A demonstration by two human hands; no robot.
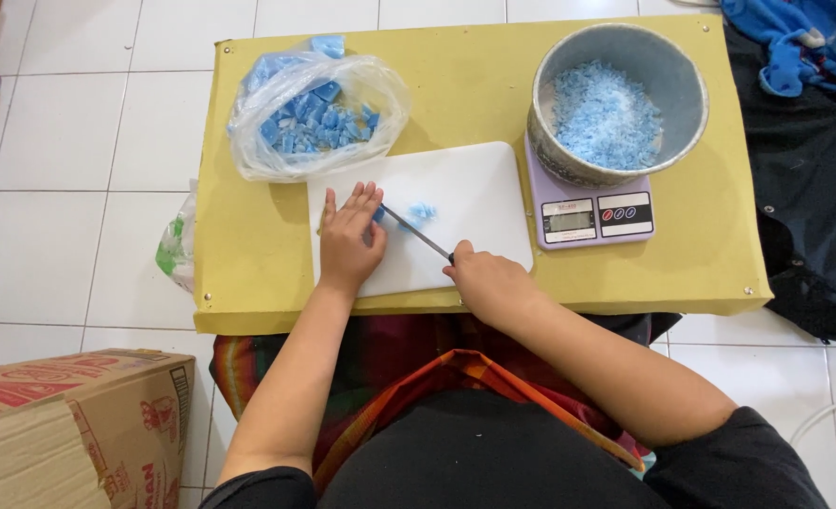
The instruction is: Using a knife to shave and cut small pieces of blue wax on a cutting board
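A person's right hand (487,276) is clenched around the handle of a knife (416,232), whose thin blade slants up and to the left across a white cutting board (475,188). The left hand (350,236) lies flat on the board with fingers extended and close together, fingertips pressing on a small blue piece (378,213) right at the blade's tip; the hand grips nothing. Just beyond the blade, a little heap of blue shavings (422,211) sits on the board.

The board rests on a low yellow counter (720,226) set over a white tiled floor (50,160). Behind the left hand, touching the board's far left corner, a clear plastic bag (267,151) lies open, holding blue chunks (319,118). To the right of the board, just beside it, stands a lilac kitchen scale (592,219) carrying a grey metal bowl (672,75) filled with pale blue shavings.

A cardboard box (79,424) stands on the floor at the person's left. Dark cloth (804,188) and a blue garment (795,38) lie on the floor to the right of the counter. A striped cloth (390,353) covers the person's lap, under the counter's near edge.
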